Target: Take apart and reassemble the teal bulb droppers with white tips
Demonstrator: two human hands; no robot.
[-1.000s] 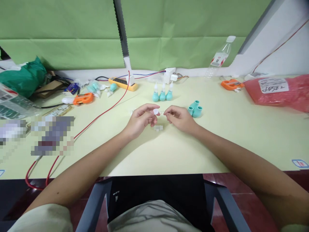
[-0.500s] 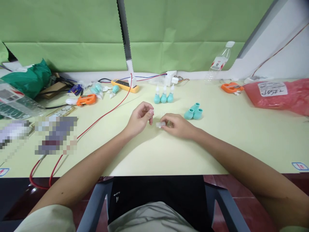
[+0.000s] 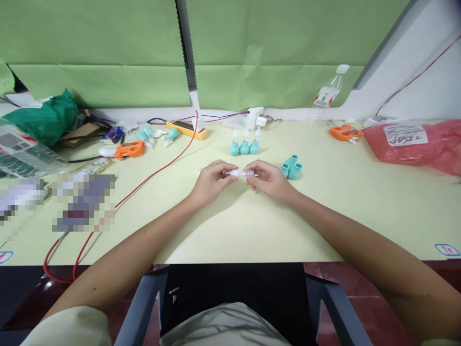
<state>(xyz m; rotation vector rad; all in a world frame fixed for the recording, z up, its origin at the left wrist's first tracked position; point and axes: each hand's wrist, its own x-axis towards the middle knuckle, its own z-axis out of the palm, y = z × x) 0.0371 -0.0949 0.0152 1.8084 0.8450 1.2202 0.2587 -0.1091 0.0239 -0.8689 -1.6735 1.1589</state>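
My left hand [image 3: 213, 180] pinches a small white nozzle tip [image 3: 233, 173] between thumb and fingers. Facing it, my right hand [image 3: 270, 180] grips a short clear plastic tube [image 3: 247, 175]. The two pieces meet end to end or nearly so; whether they touch I cannot tell. Beyond my hands, three teal squeeze bulbs with white tips [image 3: 244, 146] stand upright in a row. Three teal bulbs without tips [image 3: 295, 170] lie clustered just past my right hand, their open ends showing.
A red cable [image 3: 154, 172] crosses the table at left. Behind are a yellow power strip [image 3: 187, 129], orange tools [image 3: 129, 150] and a green bag [image 3: 46, 117]. At right stand a clear bottle [image 3: 327, 96], another orange tool [image 3: 345, 132] and a red plastic package [image 3: 406, 144].
My hands have come together: the right has lifted the clear tube up and level with the nozzle tip in my left, which has turned to point it rightward.
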